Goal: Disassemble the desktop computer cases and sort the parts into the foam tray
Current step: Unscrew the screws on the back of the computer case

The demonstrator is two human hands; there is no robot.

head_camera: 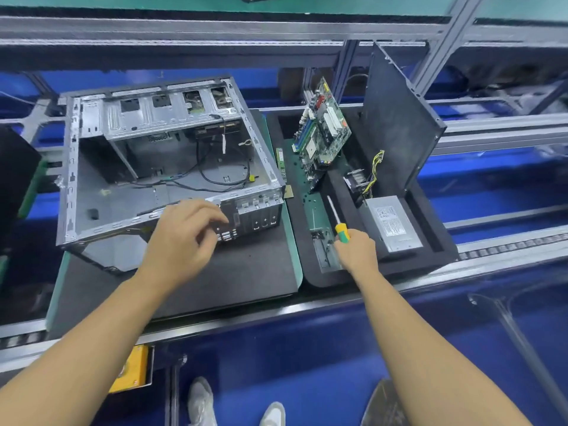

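An open grey computer case [101, 192] lies on a black mat, stripped except for loose cables [215, 176]. My left hand [184, 238] hovers at the case's near rear panel, fingers loosely curled by the I/O plate; whether it touches is unclear. My right hand [356, 253] grips a screwdriver [338, 222] with a yellow-green handle over the black foam tray [310, 272]. In the tray a motherboard [322, 130] stands tilted, a silver power supply [393, 226] lies flat, and a dark side panel [399, 118] stands upright.
A memory stick [281, 164] lies between case and tray. A heatsink with fan [356, 179] and yellow wires sits behind the power supply. An aluminium frame rail [215, 29] runs across the back. A yellow box [132, 370] hangs below the conveyor edge.
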